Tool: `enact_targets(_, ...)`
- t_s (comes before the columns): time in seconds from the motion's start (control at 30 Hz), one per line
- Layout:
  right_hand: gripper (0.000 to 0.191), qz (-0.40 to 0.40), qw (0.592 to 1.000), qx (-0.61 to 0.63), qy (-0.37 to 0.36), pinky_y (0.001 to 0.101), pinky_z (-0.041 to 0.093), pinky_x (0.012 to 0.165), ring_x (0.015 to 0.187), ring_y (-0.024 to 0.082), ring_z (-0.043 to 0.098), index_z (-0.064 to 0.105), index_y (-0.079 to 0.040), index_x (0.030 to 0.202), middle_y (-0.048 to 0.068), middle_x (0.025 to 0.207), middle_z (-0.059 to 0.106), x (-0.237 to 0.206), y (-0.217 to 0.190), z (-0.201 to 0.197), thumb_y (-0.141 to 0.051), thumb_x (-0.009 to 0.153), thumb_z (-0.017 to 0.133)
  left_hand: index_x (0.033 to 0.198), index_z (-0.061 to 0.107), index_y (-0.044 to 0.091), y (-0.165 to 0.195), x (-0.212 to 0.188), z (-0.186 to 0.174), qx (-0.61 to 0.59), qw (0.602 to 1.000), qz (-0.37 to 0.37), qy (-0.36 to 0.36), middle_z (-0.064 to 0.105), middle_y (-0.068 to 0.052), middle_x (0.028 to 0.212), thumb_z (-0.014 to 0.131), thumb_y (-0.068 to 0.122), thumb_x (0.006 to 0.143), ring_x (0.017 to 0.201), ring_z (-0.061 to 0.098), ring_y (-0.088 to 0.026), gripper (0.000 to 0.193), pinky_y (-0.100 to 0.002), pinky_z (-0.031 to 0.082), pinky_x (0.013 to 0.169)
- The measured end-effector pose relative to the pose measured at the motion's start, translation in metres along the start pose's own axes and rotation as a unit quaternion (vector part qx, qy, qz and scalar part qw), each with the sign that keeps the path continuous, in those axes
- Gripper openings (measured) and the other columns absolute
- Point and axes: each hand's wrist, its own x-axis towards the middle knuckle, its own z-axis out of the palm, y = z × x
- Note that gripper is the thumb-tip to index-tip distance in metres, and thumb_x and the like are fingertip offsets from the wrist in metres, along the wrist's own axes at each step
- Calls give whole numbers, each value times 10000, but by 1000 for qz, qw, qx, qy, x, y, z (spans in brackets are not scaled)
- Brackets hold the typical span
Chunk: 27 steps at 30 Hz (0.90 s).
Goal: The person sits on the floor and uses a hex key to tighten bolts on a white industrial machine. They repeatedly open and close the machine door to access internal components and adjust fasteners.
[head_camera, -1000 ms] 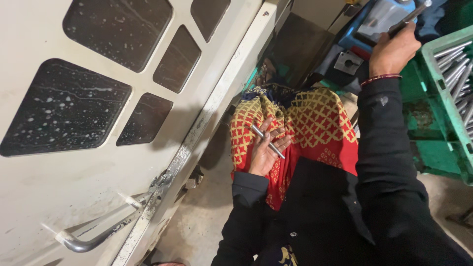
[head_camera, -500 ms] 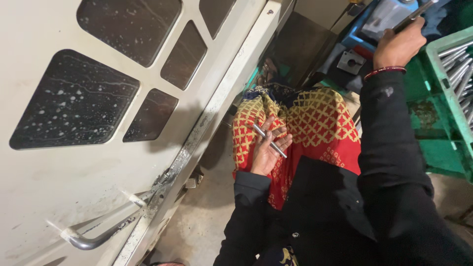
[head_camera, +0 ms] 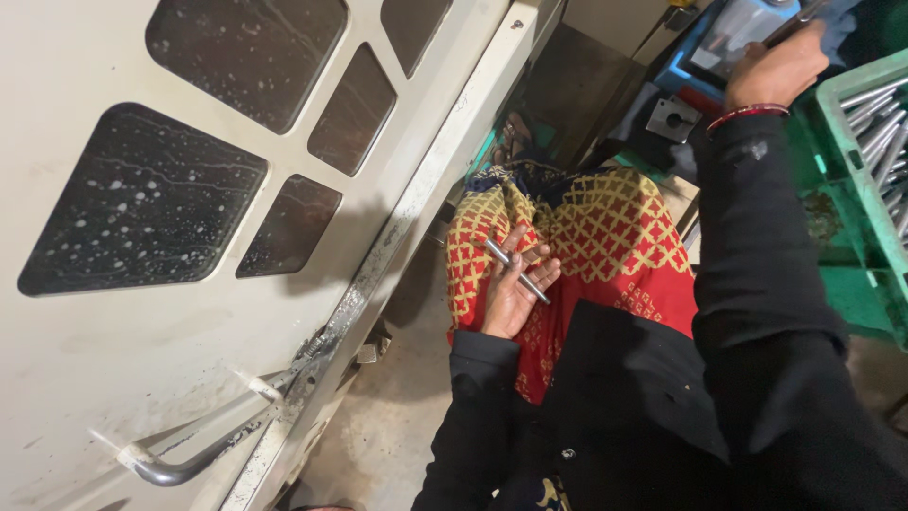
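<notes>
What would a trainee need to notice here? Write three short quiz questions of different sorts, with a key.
1. True or false: the left hand holds a slim metal rod over the red and yellow patterned cloth.
2. Where do the other metal rods lie? A) on the floor B) in the green crate C) on the machine door
3. Fill in: the right hand is raised toward a ____ device at top right.

Key: 1 true; 2 B; 3 blue. What the right hand's grip closes on, if anything, cannot be told from this view.
</notes>
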Motion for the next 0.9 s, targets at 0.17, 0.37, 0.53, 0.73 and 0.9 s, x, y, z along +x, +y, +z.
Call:
enact_targets(0.17, 473, 2, 1000, -22, -5, 442, 604, 767, 919, 402, 755, 591, -11, 1043, 206, 947, 767, 3, 0, -1, 14, 694, 910, 1613, 328, 162, 1, 0, 3, 1, 1000, 4, -4, 641, -157, 1271, 548, 259, 1095, 1153, 676, -328, 571, -489, 557, 1038)
enact_targets(0.37, 508, -13, 1000, -18, 10, 434, 605, 744, 896, 393, 760, 586, -14, 1063, 191, 944, 766, 8, 3, 1, 6, 676, 916, 1604, 326, 147, 3, 0, 5, 8, 1000, 3, 6, 644, -154, 1256, 542, 251, 1091, 1133, 683, -325, 566, -484, 560, 1023)
enact_targets(0.53, 494, -4, 1000, -26, 3, 433, 603, 751, 913, 397, 757, 591, -26, 1064, 185, 956, 770, 12, 5, 4, -8, 696, 921, 1616, 323, 151, 2, 1, 2, 9, 1000, 4, 2, 641, -158, 1263, 536, 251, 1102, 1150, 680, -330, 565, -494, 558, 1036)
enact_targets(0.73, 468, 20, 1000, -16, 5, 413, 619, 724, 905, 366, 770, 617, -50, 1063, 170, 968, 776, 15, 6, 4, -9, 695, 904, 1620, 319, 167, 0, 1, -3, 6, 1000, -3, 1, 646, -157, 1274, 529, 260, 1101, 1157, 679, -329, 568, -497, 556, 1042)
enact_targets(0.9, 468, -30, 999, -19, 6, 435, 609, 768, 924, 394, 764, 609, -26, 1056, 196, 960, 774, 15, 9, 3, -25, 712, 927, 1621, 319, 171, -1, 2, -4, 6, 1000, -5, 1, 647, -153, 1276, 530, 256, 1101, 1161, 678, -328, 568, -499, 552, 1045)
